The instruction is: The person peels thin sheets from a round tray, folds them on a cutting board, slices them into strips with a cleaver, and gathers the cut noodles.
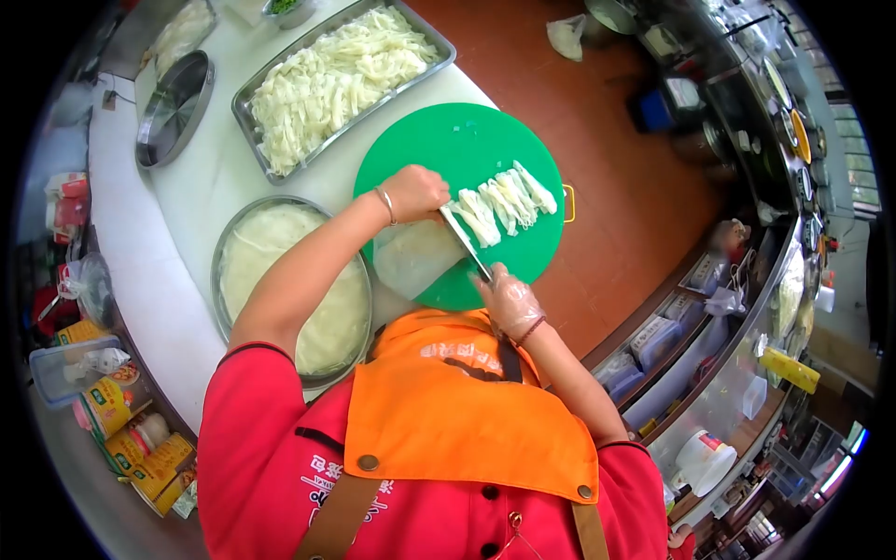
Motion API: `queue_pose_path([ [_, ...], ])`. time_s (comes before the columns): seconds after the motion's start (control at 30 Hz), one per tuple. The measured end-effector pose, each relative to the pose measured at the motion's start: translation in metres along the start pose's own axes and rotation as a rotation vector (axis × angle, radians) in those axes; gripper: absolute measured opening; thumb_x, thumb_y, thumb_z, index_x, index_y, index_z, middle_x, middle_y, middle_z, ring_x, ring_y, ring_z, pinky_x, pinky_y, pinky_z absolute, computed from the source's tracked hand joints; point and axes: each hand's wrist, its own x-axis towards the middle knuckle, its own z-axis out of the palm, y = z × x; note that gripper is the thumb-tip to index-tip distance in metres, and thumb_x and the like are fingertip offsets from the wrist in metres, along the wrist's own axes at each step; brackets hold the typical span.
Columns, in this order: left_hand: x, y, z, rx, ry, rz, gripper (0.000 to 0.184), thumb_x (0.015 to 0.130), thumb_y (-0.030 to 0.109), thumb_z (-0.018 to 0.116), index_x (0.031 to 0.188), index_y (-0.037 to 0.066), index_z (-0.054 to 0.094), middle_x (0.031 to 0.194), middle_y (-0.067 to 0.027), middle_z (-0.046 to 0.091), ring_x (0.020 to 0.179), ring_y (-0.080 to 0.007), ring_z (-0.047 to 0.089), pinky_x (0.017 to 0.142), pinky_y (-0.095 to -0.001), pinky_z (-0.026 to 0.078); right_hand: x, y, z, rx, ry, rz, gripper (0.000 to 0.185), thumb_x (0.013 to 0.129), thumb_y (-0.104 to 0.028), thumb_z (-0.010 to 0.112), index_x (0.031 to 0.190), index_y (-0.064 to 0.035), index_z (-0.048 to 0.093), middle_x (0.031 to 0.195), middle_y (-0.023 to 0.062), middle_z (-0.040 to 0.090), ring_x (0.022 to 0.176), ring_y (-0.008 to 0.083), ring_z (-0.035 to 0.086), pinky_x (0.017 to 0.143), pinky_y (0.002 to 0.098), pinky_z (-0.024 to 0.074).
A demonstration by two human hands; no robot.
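My right hand (511,301), in a clear plastic glove, is closed around the handle of a knife (466,241) whose blade stands on edge across a round green cutting board (471,131). Close to the far end of the blade, my left hand (416,193) is curled, fingers closed; what they grip or press is hidden. To the blade's left lies a pale, translucent sheet (409,259), resembling a rice noodle sheet. Cut white strips (511,198) lie in a row on the board, to the blade's right.
A metal tray (437,63) heaped with cut noodle strips (327,79) stands beyond the board. Left of my arm sits a round pan (220,299) of pale sheets (280,243); another round metal pan (175,110) is farther back. Shelves with containers (656,341) line the right.
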Motion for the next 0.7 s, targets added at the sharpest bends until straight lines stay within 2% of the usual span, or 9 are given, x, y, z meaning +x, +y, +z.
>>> queue_pose_path([
  [0.03,0.003,-0.003,-0.004,0.015,0.004,0.008,0.028,0.069,0.03,0.079,0.07,0.011,0.057,0.077,-0.0023,0.06,0.078,-0.0225,0.063,0.066,-0.0368,0.053,0.003,0.017,0.008,-0.1,0.029,-0.174,0.039,0.096,-0.039,0.059,0.093,-0.0025,0.048,0.069,0.0244,0.063,0.062,0.0434,0.063,0.055,0.0528,0.0506],
  [0.13,-0.003,0.004,-0.026,0.007,0.071,-0.013,0.028,0.069,0.031,0.078,0.07,0.012,0.058,0.076,-0.0022,0.06,0.078,-0.0226,0.063,0.066,-0.0365,0.053,-0.012,-0.038,-0.048,-0.041,-0.112,0.048,0.037,0.096,-0.036,0.059,0.099,0.0005,0.051,0.078,0.0278,0.063,0.074,0.0448,0.064,0.068,0.0507,0.0521],
  [0.23,-0.013,0.007,-0.005,-0.01,0.023,-0.002,0.028,0.07,0.032,0.077,0.07,0.012,0.059,0.075,-0.0023,0.06,0.077,-0.0231,0.063,0.066,-0.0366,0.053,-0.014,-0.028,-0.017,-0.035,-0.004,-0.107,0.036,0.097,-0.036,0.058,0.095,-0.0015,0.048,0.073,0.025,0.064,0.066,0.0431,0.064,0.059,0.0521,0.0514],
  [0.33,-0.015,0.01,-0.01,0.017,0.018,-0.009,0.027,0.071,0.033,0.077,0.07,0.012,0.059,0.075,-0.0025,0.06,0.077,-0.0235,0.064,0.066,-0.0367,0.053,-0.007,-0.011,-0.001,-0.083,-0.038,-0.122,0.037,0.097,-0.037,0.058,0.095,-0.0018,0.047,0.071,0.0242,0.064,0.066,0.043,0.064,0.059,0.0534,0.0509],
  [0.4,-0.018,0.001,-0.016,0.035,0.016,-0.033,0.027,0.072,0.033,0.076,0.07,0.012,0.059,0.075,-0.0026,0.06,0.077,-0.0236,0.064,0.065,-0.0369,0.053,-0.011,-0.048,-0.039,-0.085,-0.13,0.006,0.038,0.098,-0.038,0.055,0.098,-0.0007,0.048,0.074,0.0253,0.064,0.071,0.0428,0.065,0.063,0.0526,0.0516],
  [0.5,-0.025,0.004,-0.003,0.013,-0.044,-0.034,0.027,0.072,0.033,0.076,0.07,0.012,0.059,0.076,-0.0026,0.061,0.078,-0.0236,0.064,0.065,-0.037,0.053,-0.006,-0.024,0.005,-0.023,-0.059,-0.031,0.037,0.097,-0.037,0.057,0.094,-0.0018,0.048,0.071,0.0249,0.063,0.066,0.0417,0.065,0.058,0.052,0.0516],
  [0.53,-0.021,-0.004,-0.006,0.043,-0.052,-0.025,0.027,0.072,0.033,0.076,0.07,0.012,0.059,0.076,-0.0026,0.061,0.078,-0.0236,0.064,0.066,-0.037,0.053,0.005,-0.017,0.011,-0.022,-0.029,-0.057,0.036,0.097,-0.037,0.058,0.093,-0.0022,0.048,0.07,0.0248,0.063,0.064,0.0415,0.065,0.057,0.0522,0.0514],
  [0.57,-0.023,-0.003,-0.005,0.055,-0.073,-0.016,0.028,0.072,0.034,0.076,0.07,0.012,0.058,0.076,-0.0026,0.061,0.078,-0.0236,0.064,0.066,-0.0369,0.053,0.001,-0.025,-0.006,-0.192,-0.035,-0.289,0.038,0.097,-0.039,0.057,0.093,-0.0019,0.048,0.071,0.0252,0.064,0.067,0.0429,0.065,0.06,0.0524,0.0522],
  [0.7,-0.033,0.011,-0.025,-0.012,0.057,-0.013,0.028,0.072,0.033,0.077,0.07,0.012,0.058,0.075,-0.0028,0.06,0.077,-0.0236,0.064,0.065,-0.0371,0.053,-0.011,-0.052,-0.024,-0.094,-0.195,0.026,0.037,0.099,-0.037,0.054,0.098,-0.0005,0.05,0.081,0.0254,0.066,0.075,0.0401,0.068,0.066,0.0506,0.0537],
])
